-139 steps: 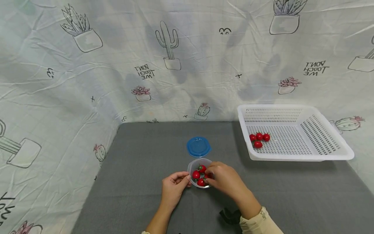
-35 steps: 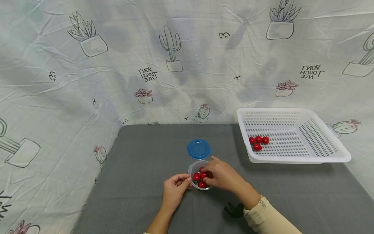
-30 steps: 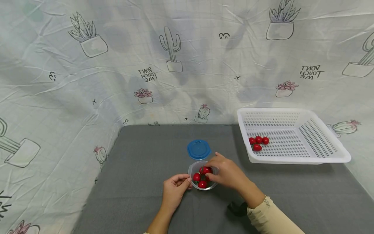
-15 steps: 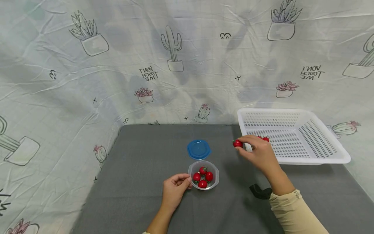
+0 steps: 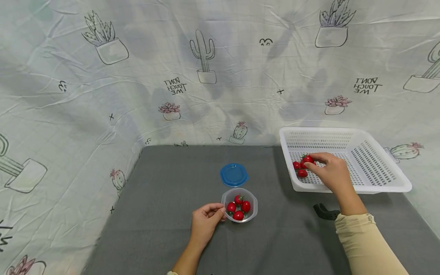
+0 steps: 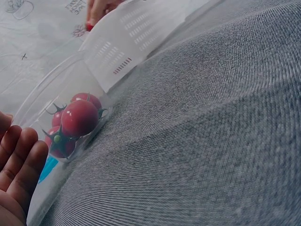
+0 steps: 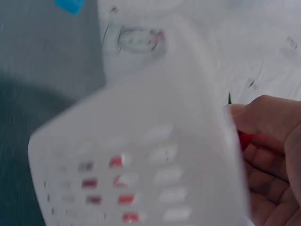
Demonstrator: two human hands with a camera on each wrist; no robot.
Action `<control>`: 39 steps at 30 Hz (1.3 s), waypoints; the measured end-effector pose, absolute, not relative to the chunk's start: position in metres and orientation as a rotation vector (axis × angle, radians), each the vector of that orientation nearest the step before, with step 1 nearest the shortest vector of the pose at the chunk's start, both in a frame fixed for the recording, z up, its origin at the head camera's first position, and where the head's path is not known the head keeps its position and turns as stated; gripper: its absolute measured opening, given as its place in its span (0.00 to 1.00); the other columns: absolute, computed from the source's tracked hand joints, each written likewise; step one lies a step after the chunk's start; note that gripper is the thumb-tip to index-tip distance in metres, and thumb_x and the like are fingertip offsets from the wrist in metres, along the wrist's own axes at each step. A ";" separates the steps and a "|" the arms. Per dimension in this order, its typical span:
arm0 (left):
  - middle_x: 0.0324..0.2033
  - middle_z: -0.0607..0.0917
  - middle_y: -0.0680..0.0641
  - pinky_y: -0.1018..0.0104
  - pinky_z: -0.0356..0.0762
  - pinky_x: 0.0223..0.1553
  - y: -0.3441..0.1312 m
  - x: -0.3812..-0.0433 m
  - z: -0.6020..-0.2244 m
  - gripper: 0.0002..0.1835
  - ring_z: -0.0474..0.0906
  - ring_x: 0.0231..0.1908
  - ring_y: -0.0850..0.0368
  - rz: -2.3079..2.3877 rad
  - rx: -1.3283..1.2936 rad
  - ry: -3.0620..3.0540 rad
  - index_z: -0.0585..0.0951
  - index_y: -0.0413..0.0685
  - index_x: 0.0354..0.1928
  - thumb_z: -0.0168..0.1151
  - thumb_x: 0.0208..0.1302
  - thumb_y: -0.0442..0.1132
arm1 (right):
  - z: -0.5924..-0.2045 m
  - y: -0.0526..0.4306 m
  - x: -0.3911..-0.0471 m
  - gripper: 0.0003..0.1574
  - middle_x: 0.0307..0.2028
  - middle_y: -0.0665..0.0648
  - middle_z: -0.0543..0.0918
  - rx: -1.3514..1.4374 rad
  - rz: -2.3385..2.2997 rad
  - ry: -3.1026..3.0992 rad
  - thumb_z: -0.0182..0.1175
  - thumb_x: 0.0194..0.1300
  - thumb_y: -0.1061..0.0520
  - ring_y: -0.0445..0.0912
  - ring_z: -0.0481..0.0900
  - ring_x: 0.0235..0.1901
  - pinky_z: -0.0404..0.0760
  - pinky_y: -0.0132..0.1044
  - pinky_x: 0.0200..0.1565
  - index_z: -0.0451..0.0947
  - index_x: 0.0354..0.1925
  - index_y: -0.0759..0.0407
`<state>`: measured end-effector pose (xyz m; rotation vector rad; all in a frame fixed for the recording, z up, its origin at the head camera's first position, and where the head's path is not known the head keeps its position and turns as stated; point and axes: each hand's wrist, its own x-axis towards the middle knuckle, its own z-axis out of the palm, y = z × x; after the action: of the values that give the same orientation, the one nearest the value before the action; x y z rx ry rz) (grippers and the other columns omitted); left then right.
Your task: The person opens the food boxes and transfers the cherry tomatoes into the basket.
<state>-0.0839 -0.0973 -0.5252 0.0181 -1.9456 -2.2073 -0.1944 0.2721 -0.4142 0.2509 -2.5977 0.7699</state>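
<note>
In the head view my left hand [image 5: 205,223] pinches the left rim of a small clear plastic container [image 5: 254,202] on the table. Several red cherry tomatoes [image 5: 245,206] with green stems lie inside it; the left wrist view shows the tomatoes [image 6: 80,117] through its wall. My right hand [image 5: 332,173] is over the left part of a white perforated basket [image 5: 374,188]. Between thumb and fingers it holds a cherry tomato [image 5: 307,159], just above other tomatoes [image 5: 302,173] in the basket. The right wrist view is blurred, and the basket wall [image 7: 141,108] hides much of the held tomato.
A round blue lid [image 5: 234,175] lies flat just behind the container. Grey cloth covers the table [image 5: 165,191]. A white curtain [image 5: 240,57] printed with cacti hangs at the back and left. A black strap [image 5: 324,212] shows by the right wrist.
My right hand has picked a cherry tomato out of the container and carried it right, into the basket area. The left hand has stayed at the container's rim.
</note>
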 end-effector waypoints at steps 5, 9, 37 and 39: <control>0.25 0.87 0.38 0.66 0.87 0.28 -0.098 -0.084 -0.525 0.07 0.84 0.22 0.58 -2.206 0.038 -1.964 0.85 0.31 0.35 0.71 0.57 0.30 | -0.420 0.283 -0.202 0.23 0.48 0.72 0.83 0.197 0.720 -2.779 0.69 0.61 0.55 0.66 0.79 0.48 0.79 0.62 0.45 0.82 0.50 0.68; 0.26 0.87 0.37 0.65 0.87 0.28 -0.098 -0.084 -0.525 0.08 0.84 0.22 0.58 -2.209 0.042 -1.960 0.85 0.31 0.36 0.71 0.56 0.29 | -0.423 0.288 -0.208 0.24 0.47 0.73 0.83 0.190 0.654 -2.874 0.67 0.62 0.54 0.64 0.78 0.46 0.78 0.60 0.44 0.81 0.51 0.69; 0.26 0.87 0.36 0.67 0.86 0.28 -0.098 -0.084 -0.526 0.06 0.84 0.22 0.57 -2.191 0.060 -1.975 0.85 0.33 0.34 0.71 0.56 0.30 | -0.419 0.293 -0.233 0.15 0.38 0.69 0.84 0.094 0.556 -3.363 0.69 0.55 0.59 0.55 0.78 0.34 0.80 0.46 0.34 0.84 0.38 0.71; 0.26 0.87 0.36 0.66 0.86 0.27 -0.098 -0.084 -0.526 0.06 0.84 0.22 0.57 -2.191 0.058 -1.972 0.85 0.33 0.34 0.72 0.56 0.30 | -0.420 0.292 -0.234 0.16 0.39 0.70 0.84 0.083 0.544 -3.376 0.70 0.55 0.60 0.55 0.78 0.34 0.80 0.47 0.35 0.83 0.38 0.71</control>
<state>-0.0841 -0.0982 -0.5256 0.0580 -1.9723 -2.1910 -0.2340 0.2923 -0.4197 0.0831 -3.3757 0.5443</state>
